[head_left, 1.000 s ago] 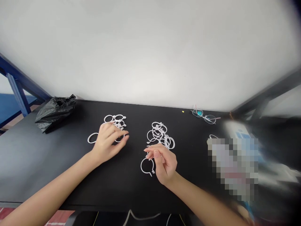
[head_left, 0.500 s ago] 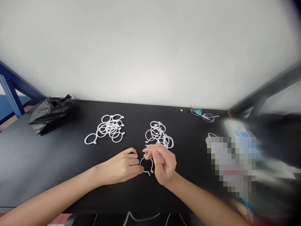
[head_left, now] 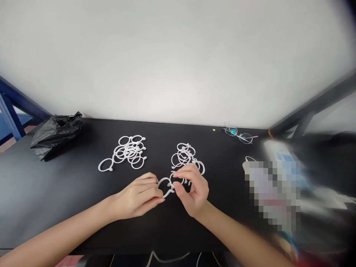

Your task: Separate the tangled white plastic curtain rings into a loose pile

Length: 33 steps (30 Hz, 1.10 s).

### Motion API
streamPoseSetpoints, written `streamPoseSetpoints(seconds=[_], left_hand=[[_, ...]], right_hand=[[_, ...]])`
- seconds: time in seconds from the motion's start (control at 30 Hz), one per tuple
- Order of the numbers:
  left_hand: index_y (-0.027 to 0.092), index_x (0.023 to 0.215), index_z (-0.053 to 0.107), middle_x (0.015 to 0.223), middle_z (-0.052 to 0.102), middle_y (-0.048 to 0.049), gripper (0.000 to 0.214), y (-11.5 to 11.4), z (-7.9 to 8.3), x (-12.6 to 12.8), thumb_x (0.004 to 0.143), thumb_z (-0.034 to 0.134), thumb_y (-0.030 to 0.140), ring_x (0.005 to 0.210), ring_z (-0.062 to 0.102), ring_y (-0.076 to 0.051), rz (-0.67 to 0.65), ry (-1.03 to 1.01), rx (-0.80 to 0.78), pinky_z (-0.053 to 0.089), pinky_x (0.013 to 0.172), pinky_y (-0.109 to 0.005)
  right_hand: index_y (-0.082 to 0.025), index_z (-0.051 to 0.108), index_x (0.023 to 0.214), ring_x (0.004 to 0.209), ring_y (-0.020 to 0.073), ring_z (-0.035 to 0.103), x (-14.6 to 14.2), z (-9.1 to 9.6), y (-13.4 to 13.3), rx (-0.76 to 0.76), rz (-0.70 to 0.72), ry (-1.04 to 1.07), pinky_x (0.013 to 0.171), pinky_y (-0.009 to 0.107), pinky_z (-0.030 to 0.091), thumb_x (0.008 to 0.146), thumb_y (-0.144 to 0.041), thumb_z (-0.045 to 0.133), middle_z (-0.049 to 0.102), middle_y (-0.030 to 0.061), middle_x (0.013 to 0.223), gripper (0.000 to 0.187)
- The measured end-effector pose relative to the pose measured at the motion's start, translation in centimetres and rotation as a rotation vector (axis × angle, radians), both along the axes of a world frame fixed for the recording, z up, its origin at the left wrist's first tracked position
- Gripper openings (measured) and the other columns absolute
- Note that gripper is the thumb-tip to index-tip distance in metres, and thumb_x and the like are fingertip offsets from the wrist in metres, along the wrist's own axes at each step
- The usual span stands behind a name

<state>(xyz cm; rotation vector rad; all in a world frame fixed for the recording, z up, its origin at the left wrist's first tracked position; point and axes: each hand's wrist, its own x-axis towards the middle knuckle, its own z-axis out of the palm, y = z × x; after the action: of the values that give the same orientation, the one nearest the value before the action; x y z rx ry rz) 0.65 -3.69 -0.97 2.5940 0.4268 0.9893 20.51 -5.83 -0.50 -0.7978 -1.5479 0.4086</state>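
My left hand and right hand both pinch a white plastic ring over the black table, and a slipped pinch could snag it on the tangled ring pile just beyond.

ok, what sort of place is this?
Likely a small workroom with a hand-work bench, not a production line: piles of white plastic rings on a black tabletop, a loose black plastic bag, and a pair of eyeglasses lying at the back.
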Motion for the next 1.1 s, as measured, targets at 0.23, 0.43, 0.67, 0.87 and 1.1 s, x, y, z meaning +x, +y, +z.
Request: streamPoseSetpoints(seconds=[0.23,0.43,0.67,0.87,1.1], left_hand=[[0.019,0.086,0.058,0.058,0.056,0.0054,0.009,0.3,0.5,-0.2,0.093,0.057,0.013,0.050,0.049,-0.010,0.165,-0.080,0.221,0.052,0.069,-0.031],[0.018,0.086,0.059,0.059,0.055,0.0050,0.008,0.3,0.8,-0.4,0.094,0.058,0.014,0.051,0.048,-0.010,0.194,-0.098,0.257,0.053,0.072,-0.031],[0.019,0.098,0.059,0.065,0.055,0.0042,0.005,0.4,0.8,-0.6,0.097,0.056,0.022,0.057,0.053,-0.011,0.324,-0.137,0.273,0.052,0.080,-0.036],[0.018,0.134,0.053,0.083,0.055,-0.0045,0.050,0.6,-0.1,-1.0,0.096,0.053,0.050,0.078,0.056,-0.019,0.436,-0.102,0.133,0.051,0.076,-0.037],[0.020,0.122,0.056,0.087,0.054,-0.0034,0.044,0.5,0.0,-1.2,0.092,0.058,0.052,0.079,0.053,-0.017,0.340,-0.094,-0.231,0.049,0.072,-0.031]], right_hand=[[-0.023,0.069,0.106,0.071,0.0164,0.067,-0.7,-0.2,-0.3,-0.012,0.084,-0.052,0.052,0.026,0.056,0.085,-0.015,0.067,0.071,0.0071,0.092,0.023],[-0.021,0.069,0.105,0.064,0.0130,0.065,-0.8,-0.1,-0.1,-0.089,0.109,-0.033,0.056,0.026,0.059,0.089,-0.010,0.061,0.070,0.0056,0.088,0.021],[-0.020,0.070,0.098,0.068,0.0142,0.066,-0.6,0.2,-0.2,-0.120,0.115,0.000,0.060,0.027,0.058,0.087,-0.006,0.063,0.071,0.0048,0.081,0.019],[-0.020,0.071,0.100,0.067,0.0150,0.067,-0.6,0.3,-0.3,-0.110,0.125,0.004,0.062,0.028,0.059,0.087,-0.006,0.063,0.071,0.0030,0.075,0.021],[-0.019,0.072,0.100,0.072,0.0162,0.072,-0.5,0.2,0.0,-0.069,0.128,0.008,0.064,0.028,0.062,0.087,-0.004,0.063,0.075,0.0064,0.083,0.022]])
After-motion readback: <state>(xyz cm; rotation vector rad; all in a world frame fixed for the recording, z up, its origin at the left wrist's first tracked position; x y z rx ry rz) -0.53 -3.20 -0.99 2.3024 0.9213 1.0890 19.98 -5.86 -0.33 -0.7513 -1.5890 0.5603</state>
